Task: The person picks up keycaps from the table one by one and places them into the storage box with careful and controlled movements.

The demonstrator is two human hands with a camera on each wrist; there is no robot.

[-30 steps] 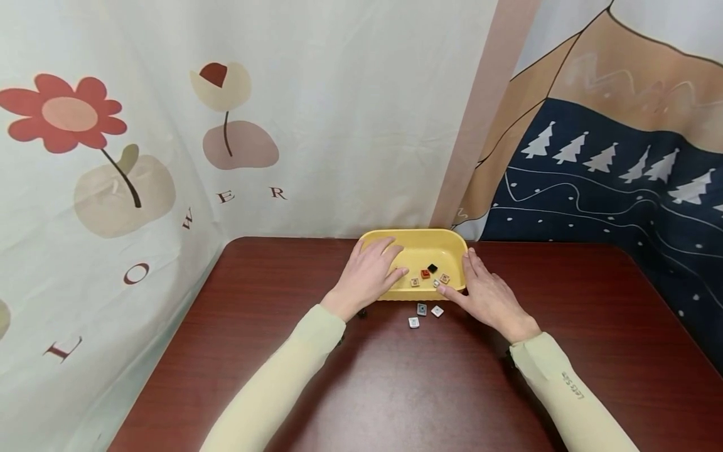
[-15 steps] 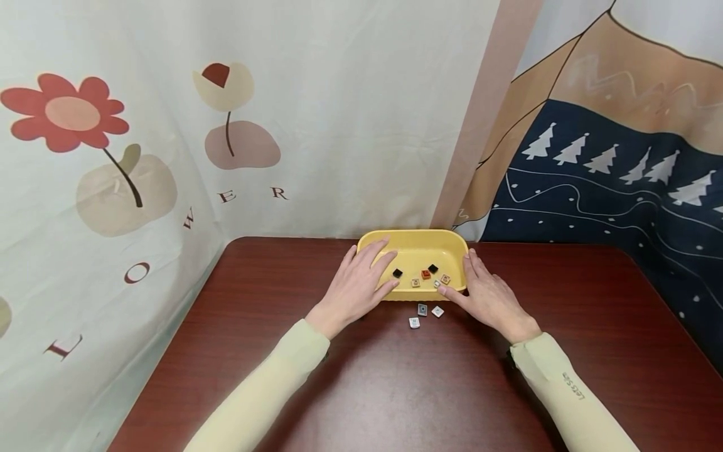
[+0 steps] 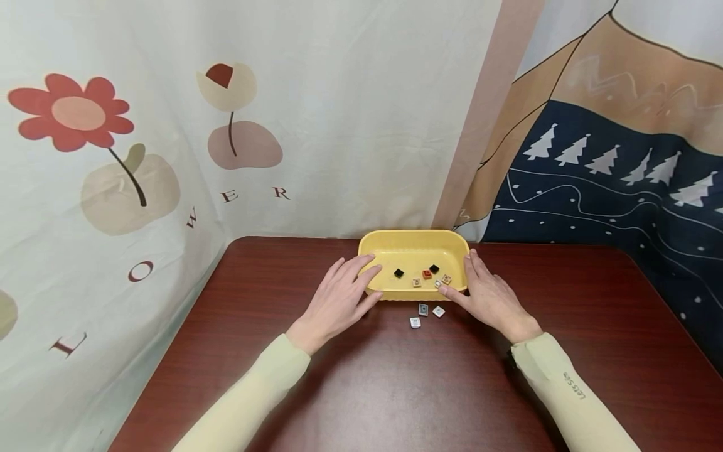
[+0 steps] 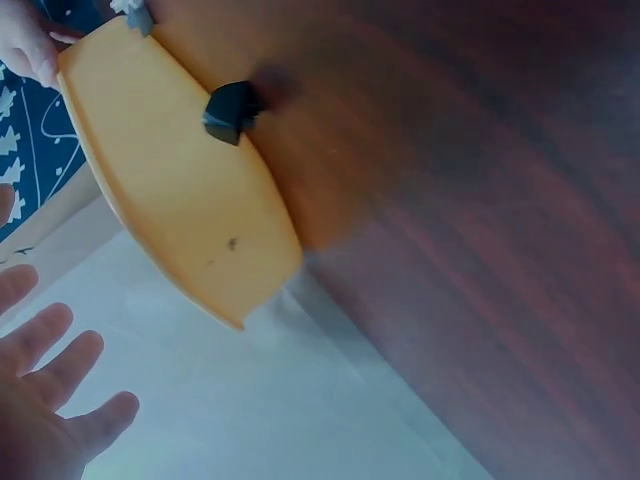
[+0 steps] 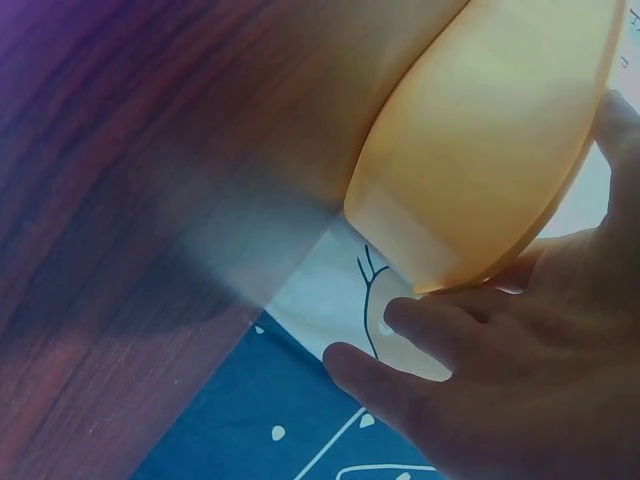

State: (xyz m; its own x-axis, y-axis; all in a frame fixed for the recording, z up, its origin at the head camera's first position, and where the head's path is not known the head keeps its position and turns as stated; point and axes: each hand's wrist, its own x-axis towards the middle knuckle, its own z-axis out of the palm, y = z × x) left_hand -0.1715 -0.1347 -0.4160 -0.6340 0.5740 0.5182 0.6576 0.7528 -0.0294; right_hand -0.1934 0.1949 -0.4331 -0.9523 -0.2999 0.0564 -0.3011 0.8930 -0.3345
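Observation:
A yellow plastic tub (image 3: 415, 295) stands at the table's back edge. In it lie several small square keycaps, among them a black keycap (image 3: 398, 274), a red keycap (image 3: 426, 274) and a beige keycap (image 3: 417, 282). My left hand (image 3: 336, 301) is spread at the tub's left end, fingertips overlapping the rim, holding nothing. My right hand (image 3: 494, 298) touches the tub's right end, fingers straight along the side and thumb at the front rim. Another black keycap (image 4: 230, 110) shows before the tub in the left wrist view; the left hand hides it in the head view.
On the table before the tub are a grey keycap (image 3: 423, 309), a white keycap (image 3: 439, 311) and a second white keycap (image 3: 415, 322). A printed curtain (image 3: 339, 125) hangs right behind the dark red wooden table (image 3: 395, 389).
My left hand has drawn back leftward and toward me from over the tub, uncovering a black keycap inside it. The right hand has stayed at the tub's right end.

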